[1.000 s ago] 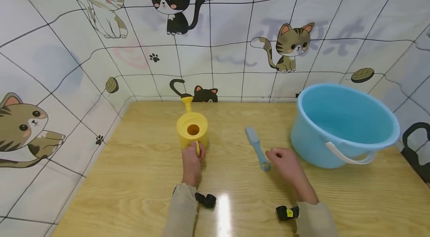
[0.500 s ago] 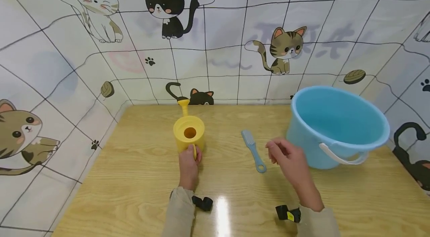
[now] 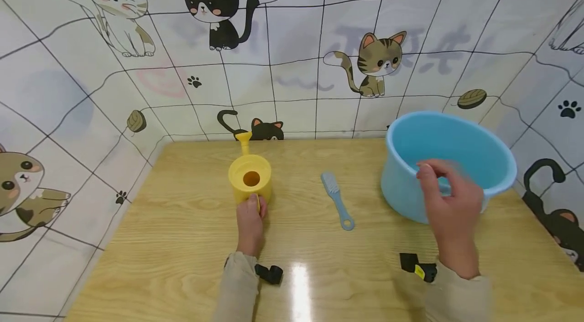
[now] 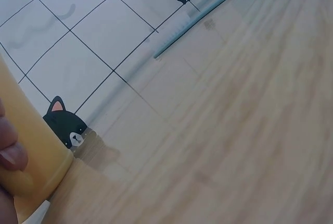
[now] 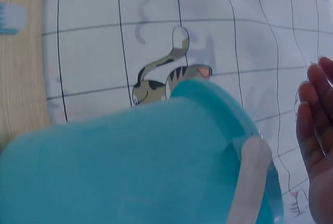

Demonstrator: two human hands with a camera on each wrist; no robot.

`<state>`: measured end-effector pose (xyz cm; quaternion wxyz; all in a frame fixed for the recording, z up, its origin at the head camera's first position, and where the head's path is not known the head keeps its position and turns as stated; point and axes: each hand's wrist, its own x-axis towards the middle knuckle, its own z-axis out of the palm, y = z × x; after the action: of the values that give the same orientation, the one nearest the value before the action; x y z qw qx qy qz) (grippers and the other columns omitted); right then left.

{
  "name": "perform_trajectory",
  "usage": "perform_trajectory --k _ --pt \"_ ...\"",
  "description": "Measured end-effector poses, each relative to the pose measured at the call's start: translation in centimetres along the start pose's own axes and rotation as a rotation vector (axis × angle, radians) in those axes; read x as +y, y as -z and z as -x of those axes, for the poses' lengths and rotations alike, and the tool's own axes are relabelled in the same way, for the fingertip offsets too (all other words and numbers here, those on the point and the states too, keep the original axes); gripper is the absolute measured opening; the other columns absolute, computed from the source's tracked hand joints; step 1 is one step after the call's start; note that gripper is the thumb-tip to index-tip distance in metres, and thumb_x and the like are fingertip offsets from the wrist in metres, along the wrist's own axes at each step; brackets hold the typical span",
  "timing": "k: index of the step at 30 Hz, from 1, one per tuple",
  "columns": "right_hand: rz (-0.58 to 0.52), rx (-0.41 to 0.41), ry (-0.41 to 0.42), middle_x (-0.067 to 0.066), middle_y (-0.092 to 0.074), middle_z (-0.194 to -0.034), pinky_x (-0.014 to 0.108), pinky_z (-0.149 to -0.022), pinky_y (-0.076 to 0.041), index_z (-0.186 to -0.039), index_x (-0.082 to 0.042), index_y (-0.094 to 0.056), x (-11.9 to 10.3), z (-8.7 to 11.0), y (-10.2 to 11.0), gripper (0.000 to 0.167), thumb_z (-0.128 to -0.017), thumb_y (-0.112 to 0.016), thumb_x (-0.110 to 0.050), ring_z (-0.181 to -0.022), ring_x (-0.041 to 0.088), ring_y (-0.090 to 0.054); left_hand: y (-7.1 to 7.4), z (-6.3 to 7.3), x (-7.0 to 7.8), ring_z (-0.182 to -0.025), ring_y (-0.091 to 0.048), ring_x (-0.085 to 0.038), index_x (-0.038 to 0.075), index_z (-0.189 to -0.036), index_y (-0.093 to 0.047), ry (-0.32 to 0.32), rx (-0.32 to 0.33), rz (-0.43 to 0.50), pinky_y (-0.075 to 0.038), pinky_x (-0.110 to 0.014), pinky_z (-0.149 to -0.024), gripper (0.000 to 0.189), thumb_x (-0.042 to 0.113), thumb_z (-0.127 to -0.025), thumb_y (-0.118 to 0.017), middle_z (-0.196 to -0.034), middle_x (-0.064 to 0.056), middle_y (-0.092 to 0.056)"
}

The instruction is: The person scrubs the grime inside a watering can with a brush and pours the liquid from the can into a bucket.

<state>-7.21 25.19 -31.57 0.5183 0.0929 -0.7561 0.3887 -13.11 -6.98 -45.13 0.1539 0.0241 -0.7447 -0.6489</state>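
Note:
My left hand [image 3: 249,225] grips the handle of a yellow watering can [image 3: 239,189], which stands upright on the table with its spout toward the back wall. In the left wrist view, curled fingers [image 4: 11,148] show against the can's side. A blue brush [image 3: 338,202] with pale bristles lies between the two hands, its holed handle end toward me. My right hand [image 3: 453,213] is raised at the near side of a light blue bucket [image 3: 400,192] and overlaps its rim in the head view. Its loosely bent fingers hold nothing. The right wrist view shows them beside the bucket's white handle [image 5: 251,177].
The wooden table [image 3: 182,261] meets a cat-patterned wall covering [image 3: 301,78] at the back and on both sides. The bucket takes up the table's right rear. A black wrist strap mount [image 3: 269,274] sits on the left sleeve.
My right hand has moved right and up from beside the brush to the bucket's rim, its fingers loosening. The left hand stays on the watering can's handle. The head view has shifted slightly.

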Motion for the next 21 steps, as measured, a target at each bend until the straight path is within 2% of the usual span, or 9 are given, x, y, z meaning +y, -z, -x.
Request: perform_trajectory --k 2,4,6,8,10,12,15,18,21 --pt "0.081 0.109 -0.061 0.009 -0.064 -0.077 0.014 -0.068 -0.034 -0.083 0.002 -0.067 0.6 -0.2 1.0 0.016 -0.082 -0.058 -0.011 -0.079 0.003 -0.055 0.1 0.1 0.0 -0.041 -0.03 -0.018 0.004 -0.05 -0.042 -0.008 -0.001 -0.014 -0.025 -0.028 -0.042 0.045 0.019 -0.092 -0.033 -0.045 -0.003 -0.036" --pt "0.167 0.188 -0.168 0.004 -0.065 -0.083 0.015 -0.073 -0.034 -0.087 -0.003 -0.069 1.3 -0.4 2.1 0.017 -0.083 -0.056 -0.014 -0.086 0.003 -0.054 0.1 0.1 0.1 -0.041 -0.03 -0.018 0.005 -0.049 -0.042 -0.021 -0.005 -0.028 -0.025 -0.028 -0.042 0.045 0.017 -0.091 -0.032 -0.045 -0.003 -0.036" --pt "0.236 0.234 -0.269 -0.002 -0.064 -0.092 0.019 -0.081 -0.033 -0.094 -0.009 -0.069 2.1 -0.6 3.0 0.02 -0.085 -0.054 -0.016 -0.095 0.005 -0.051 0.0 0.1 0.1 -0.04 -0.031 -0.018 0.006 -0.049 -0.042 -0.026 -0.01 -0.039 -0.025 -0.028 -0.042 0.045 0.017 -0.091 -0.032 -0.045 -0.003 -0.037" --pt "0.243 0.268 -0.372 -0.007 -0.061 -0.101 0.022 -0.087 -0.031 -0.101 -0.013 -0.068 2.8 -0.6 3.6 0.022 -0.087 -0.052 -0.017 -0.101 0.008 -0.049 0.0 0.1 0.0 -0.04 -0.031 -0.018 0.006 -0.049 -0.042 -0.028 -0.01 -0.044 -0.025 -0.028 -0.042 0.045 0.017 -0.091 -0.032 -0.045 -0.003 -0.037" --pt "0.181 0.308 -0.5 -0.006 -0.058 -0.108 0.025 -0.09 -0.032 -0.108 -0.016 -0.064 3.4 -0.6 4.1 0.023 -0.089 -0.05 -0.019 -0.105 0.011 -0.048 -0.1 0.1 0.0 -0.04 -0.032 -0.019 0.006 -0.049 -0.042 -0.027 -0.013 -0.046 -0.026 -0.028 -0.042 0.045 0.017 -0.091 -0.032 -0.045 -0.004 -0.037" --pt "0.065 0.369 -0.596 -0.003 -0.054 -0.115 0.025 -0.092 -0.033 -0.11 -0.016 -0.062 4.0 -0.6 4.5 0.024 -0.09 -0.049 -0.017 -0.11 0.014 -0.046 -0.1 0.0 -0.1 -0.041 -0.032 -0.019 0.005 -0.049 -0.042 -0.026 -0.02 -0.041 -0.026 -0.028 -0.042 0.045 0.018 -0.091 -0.032 -0.045 -0.005 -0.038" --pt "-0.112 0.457 -0.737 -0.001 -0.046 -0.127 0.021 -0.097 -0.029 -0.116 -0.016 -0.057 4.8 -0.5 5.0 0.026 -0.091 -0.048 -0.015 -0.12 0.011 -0.035 -0.1 0.0 -0.2 -0.04 -0.032 -0.019 0.004 -0.049 -0.043 -0.025 -0.034 -0.031 -0.026 -0.029 -0.042 0.046 0.019 -0.091 -0.033 -0.046 -0.007 -0.038" --pt "-0.259 0.465 -0.819 -0.006 -0.033 -0.137 0.016 -0.1 -0.018 -0.124 -0.018 -0.049 5.6 -0.4 5.2 0.035 -0.09 -0.048 -0.01 -0.126 0.004 -0.021 -0.1 0.0 -0.4 -0.04 -0.032 -0.019 0.004 -0.05 -0.042 -0.046 -0.033 -0.017 -0.026 -0.029 -0.042 0.046 0.019 -0.092 -0.033 -0.045 -0.007 -0.038" --pt "-0.452 0.493 -0.895 -0.003 -0.031 -0.137 0.018 -0.099 -0.022 -0.127 -0.018 -0.045 6.3 -0.3 5.2 0.041 -0.089 -0.047 -0.003 -0.126 0.008 -0.023 0.0 -0.2 -0.7 -0.041 -0.031 -0.019 0.006 -0.05 -0.042 -0.075 -0.032 -0.008 -0.026 -0.029 -0.042 0.046 0.019 -0.093 -0.033 -0.046 -0.005 -0.037"
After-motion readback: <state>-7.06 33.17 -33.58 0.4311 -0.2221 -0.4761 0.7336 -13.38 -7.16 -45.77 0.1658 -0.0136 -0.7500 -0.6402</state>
